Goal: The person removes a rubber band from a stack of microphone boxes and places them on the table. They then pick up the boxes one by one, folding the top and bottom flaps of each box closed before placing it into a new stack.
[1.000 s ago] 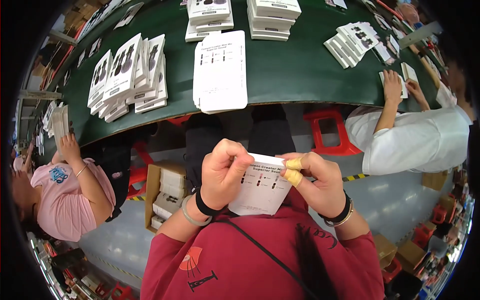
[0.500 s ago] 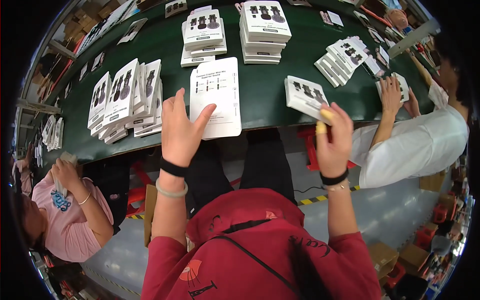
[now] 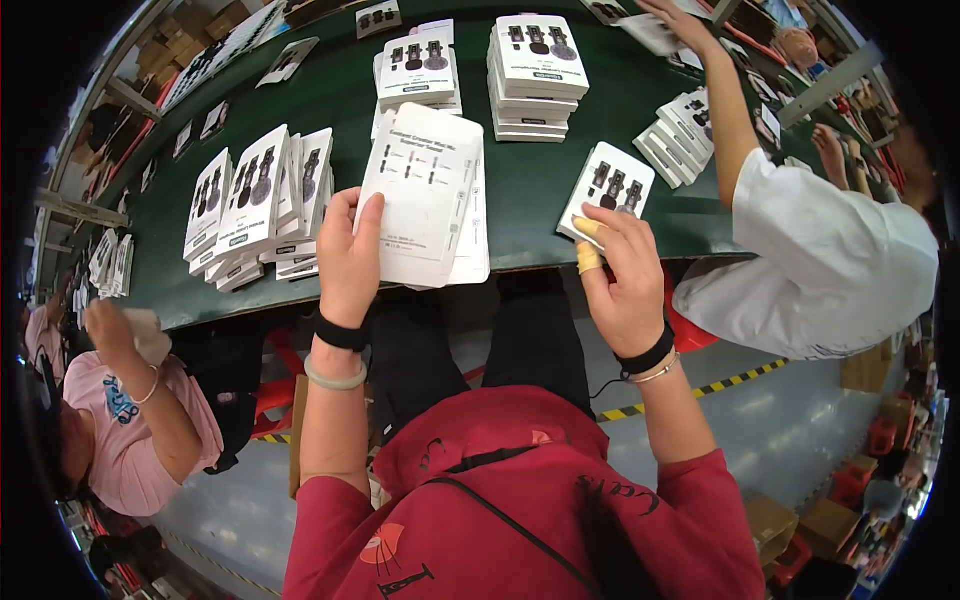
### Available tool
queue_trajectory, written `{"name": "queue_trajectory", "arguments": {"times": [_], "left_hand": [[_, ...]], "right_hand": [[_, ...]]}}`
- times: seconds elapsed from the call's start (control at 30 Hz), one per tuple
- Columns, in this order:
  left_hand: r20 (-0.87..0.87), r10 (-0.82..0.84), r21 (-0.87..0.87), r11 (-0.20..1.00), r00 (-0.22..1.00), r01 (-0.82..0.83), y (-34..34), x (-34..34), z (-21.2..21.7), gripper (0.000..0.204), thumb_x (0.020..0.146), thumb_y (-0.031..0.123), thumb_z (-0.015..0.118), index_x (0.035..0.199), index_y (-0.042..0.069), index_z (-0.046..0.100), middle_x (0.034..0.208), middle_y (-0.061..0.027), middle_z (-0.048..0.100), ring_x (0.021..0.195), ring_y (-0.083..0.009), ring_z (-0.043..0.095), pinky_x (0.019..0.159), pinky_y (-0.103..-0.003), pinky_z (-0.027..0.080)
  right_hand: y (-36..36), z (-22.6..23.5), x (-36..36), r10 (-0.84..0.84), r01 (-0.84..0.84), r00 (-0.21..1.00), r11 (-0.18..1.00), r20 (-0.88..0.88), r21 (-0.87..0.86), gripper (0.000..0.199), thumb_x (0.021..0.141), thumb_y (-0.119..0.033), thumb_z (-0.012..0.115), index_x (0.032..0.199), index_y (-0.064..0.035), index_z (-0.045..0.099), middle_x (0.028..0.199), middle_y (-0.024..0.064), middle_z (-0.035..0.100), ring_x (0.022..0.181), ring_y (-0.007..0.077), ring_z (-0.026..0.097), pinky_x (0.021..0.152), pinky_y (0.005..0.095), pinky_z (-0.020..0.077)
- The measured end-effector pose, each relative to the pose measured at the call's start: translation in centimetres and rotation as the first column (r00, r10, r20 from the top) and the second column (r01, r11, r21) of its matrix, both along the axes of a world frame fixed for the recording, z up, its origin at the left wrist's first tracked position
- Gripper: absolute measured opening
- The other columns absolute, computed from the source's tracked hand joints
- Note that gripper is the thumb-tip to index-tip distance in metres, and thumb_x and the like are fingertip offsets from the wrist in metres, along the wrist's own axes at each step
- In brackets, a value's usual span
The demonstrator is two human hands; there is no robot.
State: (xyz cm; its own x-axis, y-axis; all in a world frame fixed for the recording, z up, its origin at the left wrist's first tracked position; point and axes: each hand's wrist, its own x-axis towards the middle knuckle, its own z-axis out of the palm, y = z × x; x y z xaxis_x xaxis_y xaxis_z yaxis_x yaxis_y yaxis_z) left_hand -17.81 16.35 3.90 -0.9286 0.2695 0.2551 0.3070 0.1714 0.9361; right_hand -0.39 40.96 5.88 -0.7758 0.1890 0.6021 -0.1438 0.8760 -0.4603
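My left hand [image 3: 350,265] is closed on the edge of a flat white printed packaging sleeve [image 3: 410,215], thumb on top. The sleeve lies tilted over another white sleeve [image 3: 470,262] at the table's front edge. My right hand [image 3: 622,275], with yellow coverings on thumb and index finger, grips the near edge of a white box [image 3: 612,180]. Pictures of small microphones show on the box's upper face. The index finger lies over its near edge, with the thumb below. Stacks of similar white boxes [image 3: 255,195] stand left of my left hand.
More boxes are stacked farther back [image 3: 415,70], in a taller stack [image 3: 540,60] and at the right [image 3: 680,135]. A co-worker in white [image 3: 820,250] reaches over the green table [image 3: 400,300] at the right. Another in pink [image 3: 150,430] sits at the left.
My left hand has gone from open above the sleeves to gripping the upper one, now turned askew. The right-hand box has turned and lies flatter. The right co-worker's arm has stretched far forward.
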Motion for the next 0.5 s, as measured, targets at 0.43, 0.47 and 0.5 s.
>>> {"name": "queue_trajectory", "arguments": {"times": [0.43,0.47,0.5], "left_hand": [[-0.032,-0.403,-0.056,0.915,0.915,0.4,-2.7,11.9,0.7,0.024,0.097,0.006,0.06,0.12,0.0,0.053,0.108,-0.0072,0.063,0.098,-0.0161,0.061,0.088,-0.03,0.048],[0.171,-0.489,0.089,0.872,0.855,0.481,-3.0,12.1,0.2,0.031,0.096,0.007,0.061,0.125,0.0,0.052,0.113,-0.0084,0.062,0.104,-0.0174,0.06,0.093,-0.031,0.047],[0.348,-0.575,0.249,0.818,0.74,0.519,-3.2,12.4,-0.1,0.038,0.095,0.007,0.063,0.13,0.0,0.05,0.118,-0.0096,0.061,0.109,-0.0187,0.059,0.097,-0.032,0.045]], "right_hand": [[-3.3,5.6,1.0,0.233,-0.143,0.927,0.944,0.294,-0.296,0.026,0.081,-0.01,0.079,0.101,0.0004,0.066,0.094,0.0086,0.058,0.071,0.0173,0.058,0.063,0.0308,0.0491],[-2.9,5.1,1.2,0.272,-0.206,0.912,0.951,0.308,-0.231,0.026,0.08,-0.012,0.08,0.099,-0.0004,0.066,0.091,0.0079,0.056,0.069,0.0165,0.057,0.061,0.0307,0.0481],[-2.8,4.8,1.3,0.309,-0.268,0.894,0.949,0.324,-0.166,0.026,0.08,-0.014,0.081,0.097,-0.0011,0.066,0.088,0.0073,0.054,0.066,0.0158,0.055,0.059,0.0306,0.0471]]}}
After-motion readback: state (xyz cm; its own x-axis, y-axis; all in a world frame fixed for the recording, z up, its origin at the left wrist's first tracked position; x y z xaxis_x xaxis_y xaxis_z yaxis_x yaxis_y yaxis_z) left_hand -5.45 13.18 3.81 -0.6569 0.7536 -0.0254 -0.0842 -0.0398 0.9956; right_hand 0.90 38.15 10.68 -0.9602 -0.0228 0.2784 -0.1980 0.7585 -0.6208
